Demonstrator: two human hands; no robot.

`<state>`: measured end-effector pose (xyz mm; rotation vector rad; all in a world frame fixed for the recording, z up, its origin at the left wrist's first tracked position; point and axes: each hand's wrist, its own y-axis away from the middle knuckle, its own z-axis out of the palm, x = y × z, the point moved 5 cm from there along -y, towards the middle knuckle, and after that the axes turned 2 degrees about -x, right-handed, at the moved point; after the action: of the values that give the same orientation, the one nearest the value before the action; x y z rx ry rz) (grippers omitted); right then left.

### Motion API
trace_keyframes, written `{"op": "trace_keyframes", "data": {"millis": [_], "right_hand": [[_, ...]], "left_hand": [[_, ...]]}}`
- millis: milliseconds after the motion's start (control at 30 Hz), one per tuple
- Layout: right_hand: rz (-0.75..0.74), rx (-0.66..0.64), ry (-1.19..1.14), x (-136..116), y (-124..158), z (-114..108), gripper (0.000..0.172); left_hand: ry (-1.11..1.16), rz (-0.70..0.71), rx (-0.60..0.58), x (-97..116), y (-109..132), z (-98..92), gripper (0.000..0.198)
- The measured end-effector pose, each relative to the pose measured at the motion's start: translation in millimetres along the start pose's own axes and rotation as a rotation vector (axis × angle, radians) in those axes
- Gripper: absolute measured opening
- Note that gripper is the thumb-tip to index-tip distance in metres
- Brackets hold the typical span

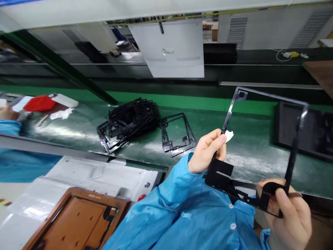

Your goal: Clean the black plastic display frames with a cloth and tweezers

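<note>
A thin black rectangular frame [220, 178] is held up and tilted above the green bench. My left hand [209, 149] is closed on its left side, with a small white scrap, perhaps cloth or paper [229, 136], showing at the fingertips. At the frame's lower right corner my right hand [291, 208] grips with thumb and fingers. To the left on the bench lie a few similar frames [178, 133], overlapping. Beyond them is an untidy pile of more black frames [130, 121].
A dark tray-like item [301, 132] lies on the right of the green bench [145, 149]. A brown mould-like plate [78, 218] sits on a white machine [104, 173] at lower left. Far left, a co-worker's sleeved hand [9, 116] is near a red item [40, 103].
</note>
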<state>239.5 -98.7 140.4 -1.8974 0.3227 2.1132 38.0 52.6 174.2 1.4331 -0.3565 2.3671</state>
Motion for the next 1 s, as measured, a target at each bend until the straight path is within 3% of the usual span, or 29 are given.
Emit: {"op": "trace_keyframes", "data": {"millis": [233,467,600,800,1000], "right_hand": [[0.090,0.025,-0.093,10,2,-2,0.024],[0.156,0.114,-0.098,-6,11,5,0.021],[0.165,-0.036,-0.110,-18,5,13,0.028],[0.151,-0.105,-0.125,-17,5,6,0.029],[0.132,-0.135,-0.109,-11,10,0,0.027]], "left_hand": [[0.009,-0.013,-0.005,6,1,5.7,0.057],[0.075,-0.049,-0.073,-12,-4,3.8,0.058],[0.101,-0.084,-0.061,-11,-5,5.9,0.058],[0.110,-0.144,-0.043,-5,-4,10.9,0.059],[0.141,-0.140,-0.063,-16,-6,7.4,0.059]]}}
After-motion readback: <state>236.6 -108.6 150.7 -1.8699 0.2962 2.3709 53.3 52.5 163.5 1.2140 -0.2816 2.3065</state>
